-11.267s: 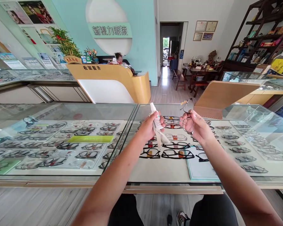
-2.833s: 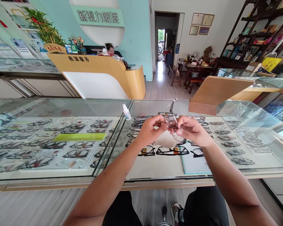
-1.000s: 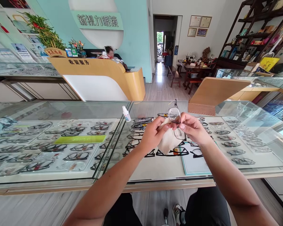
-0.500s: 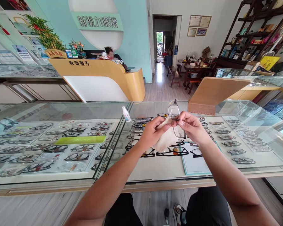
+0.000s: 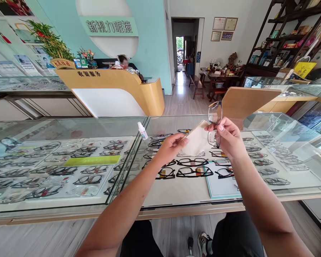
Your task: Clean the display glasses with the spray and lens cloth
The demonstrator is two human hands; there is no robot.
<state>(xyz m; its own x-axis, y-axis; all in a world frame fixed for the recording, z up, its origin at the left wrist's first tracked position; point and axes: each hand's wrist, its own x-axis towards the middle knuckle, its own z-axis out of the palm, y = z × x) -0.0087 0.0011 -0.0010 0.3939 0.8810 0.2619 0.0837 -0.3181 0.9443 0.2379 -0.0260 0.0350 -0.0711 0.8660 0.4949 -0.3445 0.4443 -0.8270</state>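
Over the glass counter, my right hand (image 5: 228, 137) is closed on a pair of eyeglasses (image 5: 215, 112) with a thin dark frame, held upright on end. One lens shows above the fingers and the other below. My left hand (image 5: 172, 145) pinches a pale cleaning cloth (image 5: 196, 140) between thumb and fingers. The cloth hangs spread between the two hands, its far corner close to the right fingertips; whether they touch it I cannot tell. A small white spray bottle (image 5: 142, 131) stands on the counter beyond my left hand.
Below the glass top (image 5: 168, 125) lie rows of eyeglasses (image 5: 194, 172). A brown wooden board (image 5: 250, 103) stands tilted at the counter's far edge. Another display case (image 5: 42, 128) adjoins on the left. Beyond, a person sits behind a wooden reception desk (image 5: 152, 94).
The eyeglasses have moved up and right in my right hand, away from the cloth that was against them. My left hand has shifted slightly left, and the cloth is now more spread out.
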